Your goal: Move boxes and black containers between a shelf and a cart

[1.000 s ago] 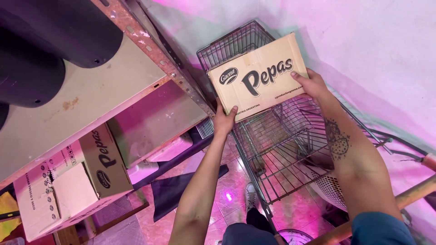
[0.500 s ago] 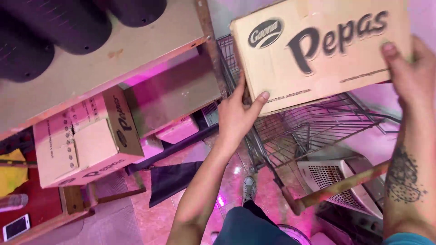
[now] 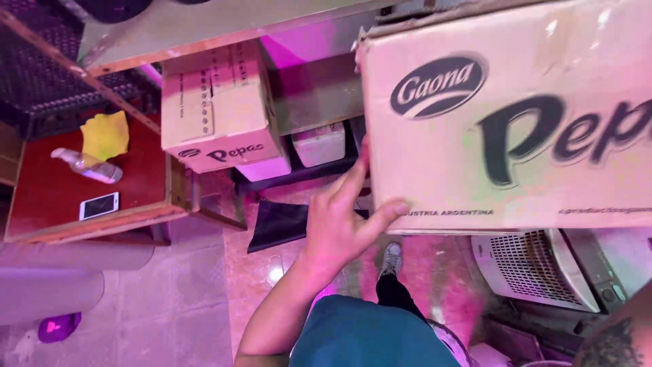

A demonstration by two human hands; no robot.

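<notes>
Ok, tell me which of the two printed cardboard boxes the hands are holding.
The large cardboard box at upper right, close to the camera; the left hand grips its lower left corner. The other cardboard box sits untouched on the shelf, left of it.

Cardboard box (image 3: 516,122) cut off at right edge, right hand probably out of view behind it.
</notes>
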